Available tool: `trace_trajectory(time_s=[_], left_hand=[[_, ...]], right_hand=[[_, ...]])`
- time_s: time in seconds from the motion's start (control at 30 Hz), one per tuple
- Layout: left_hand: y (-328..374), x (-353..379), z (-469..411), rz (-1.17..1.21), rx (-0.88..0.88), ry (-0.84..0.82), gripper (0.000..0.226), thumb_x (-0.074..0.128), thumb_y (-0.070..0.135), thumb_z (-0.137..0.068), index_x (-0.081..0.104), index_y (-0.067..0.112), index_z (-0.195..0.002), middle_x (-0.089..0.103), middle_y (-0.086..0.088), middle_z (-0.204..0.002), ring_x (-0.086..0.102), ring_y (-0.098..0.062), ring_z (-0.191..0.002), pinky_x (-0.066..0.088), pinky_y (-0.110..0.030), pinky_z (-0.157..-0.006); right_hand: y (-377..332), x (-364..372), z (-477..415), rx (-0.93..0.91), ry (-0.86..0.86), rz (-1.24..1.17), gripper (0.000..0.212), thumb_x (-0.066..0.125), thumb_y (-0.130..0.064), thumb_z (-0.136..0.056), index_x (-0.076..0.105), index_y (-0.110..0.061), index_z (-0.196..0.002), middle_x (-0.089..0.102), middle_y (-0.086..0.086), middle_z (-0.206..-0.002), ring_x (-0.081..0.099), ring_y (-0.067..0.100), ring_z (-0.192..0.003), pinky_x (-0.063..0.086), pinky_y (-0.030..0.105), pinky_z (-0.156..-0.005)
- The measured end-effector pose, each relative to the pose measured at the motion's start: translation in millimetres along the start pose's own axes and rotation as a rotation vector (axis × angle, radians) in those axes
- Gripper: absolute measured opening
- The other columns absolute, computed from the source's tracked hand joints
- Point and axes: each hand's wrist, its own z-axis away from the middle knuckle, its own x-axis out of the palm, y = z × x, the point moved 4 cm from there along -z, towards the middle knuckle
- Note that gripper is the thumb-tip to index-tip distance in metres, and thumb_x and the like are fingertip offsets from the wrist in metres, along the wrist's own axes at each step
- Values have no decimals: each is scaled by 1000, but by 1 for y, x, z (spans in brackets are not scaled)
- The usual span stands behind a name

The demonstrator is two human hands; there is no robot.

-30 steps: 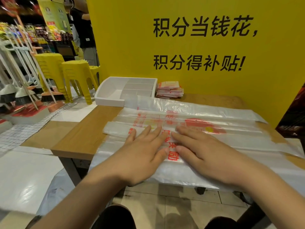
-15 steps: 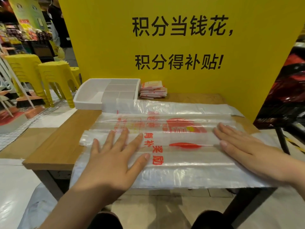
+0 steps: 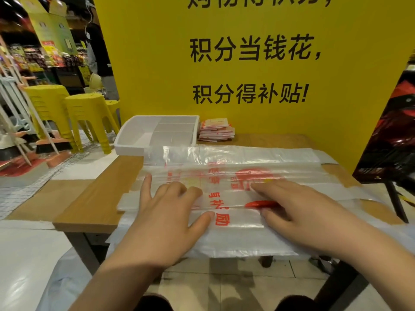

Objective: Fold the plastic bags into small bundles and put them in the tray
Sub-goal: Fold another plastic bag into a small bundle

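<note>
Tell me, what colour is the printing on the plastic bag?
Red, on the clear plastic bag; head view shows it.
</note>
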Motion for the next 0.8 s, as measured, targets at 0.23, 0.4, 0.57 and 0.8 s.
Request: trace_trajectory(time_s=[0.23,0.4,0.57,0.8], left_hand=[[0,-6,4,76,43,55,33,27,41,-102,52,40,-124,52,19,-117,48,-7,-117,21,-34,-116],[-14,-23,-22,214,41,-53,26,39,43,-104,49,43,-127,56,16,-117,56,-7,-103,50,-36,-90],[-23,-32,-48,141,-10,-123,30,47,42,-102,48,41,-132,63,12,-112,61,-9,-93,53,-36,-85],[-22,-3,-41,54,85,78,43,46,21,-102,45,36,-143,47,10,-142,41,-17,-132,29,-34,-111]], right_hand=[[-2,11,2,-21,87,20,37,39,-46,-99,57,-39,-130,58,-21,-119,56,11,-108,48,32,-87],[7,1,-18,-1,58,-11,36,41,-44,-101,52,-41,-135,56,-24,-128,55,8,-115,46,26,-91],[16,-8,-42,42,-25,4,42,41,-51,-100,40,-44,-141,53,-21,-132,54,9,-117,47,33,-97],[11,6,-46,20,46,123,44,42,-45,-102,41,-39,-145,39,-10,-153,40,18,-137,30,38,-113]])
